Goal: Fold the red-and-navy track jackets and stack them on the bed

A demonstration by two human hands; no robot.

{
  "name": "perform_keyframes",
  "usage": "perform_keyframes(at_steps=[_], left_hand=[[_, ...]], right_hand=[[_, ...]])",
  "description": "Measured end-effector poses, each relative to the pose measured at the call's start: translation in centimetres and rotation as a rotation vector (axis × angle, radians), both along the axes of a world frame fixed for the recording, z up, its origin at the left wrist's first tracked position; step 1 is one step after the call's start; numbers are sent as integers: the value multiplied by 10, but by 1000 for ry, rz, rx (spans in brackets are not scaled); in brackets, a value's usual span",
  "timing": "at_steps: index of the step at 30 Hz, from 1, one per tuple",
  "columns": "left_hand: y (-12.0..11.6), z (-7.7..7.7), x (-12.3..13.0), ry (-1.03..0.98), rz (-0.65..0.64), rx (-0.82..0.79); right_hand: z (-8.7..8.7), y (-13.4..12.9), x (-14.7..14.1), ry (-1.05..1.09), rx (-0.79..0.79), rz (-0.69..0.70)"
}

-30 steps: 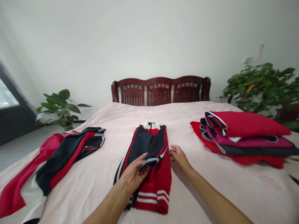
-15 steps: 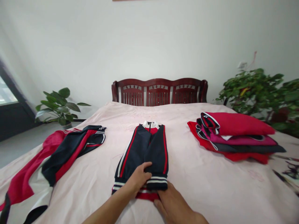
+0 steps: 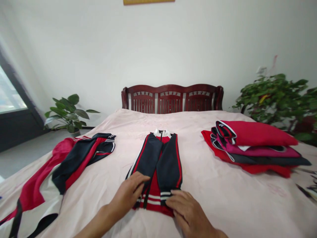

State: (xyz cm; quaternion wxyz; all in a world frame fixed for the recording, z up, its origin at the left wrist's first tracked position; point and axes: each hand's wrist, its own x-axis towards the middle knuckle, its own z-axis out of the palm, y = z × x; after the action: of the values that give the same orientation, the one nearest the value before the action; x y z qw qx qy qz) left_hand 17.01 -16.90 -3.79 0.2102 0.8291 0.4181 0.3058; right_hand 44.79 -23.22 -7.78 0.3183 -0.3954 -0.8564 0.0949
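The track jacket lay on the bed straight ahead, its long axis running away from the person, collar farthest; the open left hand rested at its lower left edge, the open right hand flat on its hem, neither gripping

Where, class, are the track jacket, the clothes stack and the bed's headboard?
track jacket [image 3: 169,168], head view, navy sleeve
clothes stack [image 3: 257,137], head view, top red garment
headboard [image 3: 170,88], head view, top rail
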Motion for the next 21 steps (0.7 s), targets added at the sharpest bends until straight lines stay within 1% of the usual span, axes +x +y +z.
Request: perform_keyframes(at_steps=[1, 2, 4, 5, 6, 7, 10, 12, 15, 18, 21], left_hand=[[6, -7, -18, 27, 36, 39], [12, -15, -35, 65, 60, 73], [21, -31, -67, 147, 35, 104], [24, -38, -79, 181, 6, 105], [26, -44, -87, 207, -28, 97], [28, -47, -93, 223, -59, 84], [33, -49, -94, 237, -143, 44], [40, -44, -89, 250, -211, 24], [49, -37, -83, 265, -298, -10], [55, -35, -81, 269, -305, -20], [55, -35, -78, 317, -257, 49]], right_hand=[[-3, -1, 2, 53, -10, 13], [-7, 0, 6, 122, -16, -16], [-12, 4, 17, 215, -16, -152], [-14, 8, 23, 198, -16, -209], [-15, 12, 28, 140, -10, -232], [-15, 16, 33, 50, -6, -216], [-12, 26, 39, -199, -8, -50], [-9, 32, 38, -282, 5, 34], [-5, 43, 33, -361, 57, 118], [-8, 54, 26, -396, 146, 151], [-13, 62, 19, -367, 226, 144]])
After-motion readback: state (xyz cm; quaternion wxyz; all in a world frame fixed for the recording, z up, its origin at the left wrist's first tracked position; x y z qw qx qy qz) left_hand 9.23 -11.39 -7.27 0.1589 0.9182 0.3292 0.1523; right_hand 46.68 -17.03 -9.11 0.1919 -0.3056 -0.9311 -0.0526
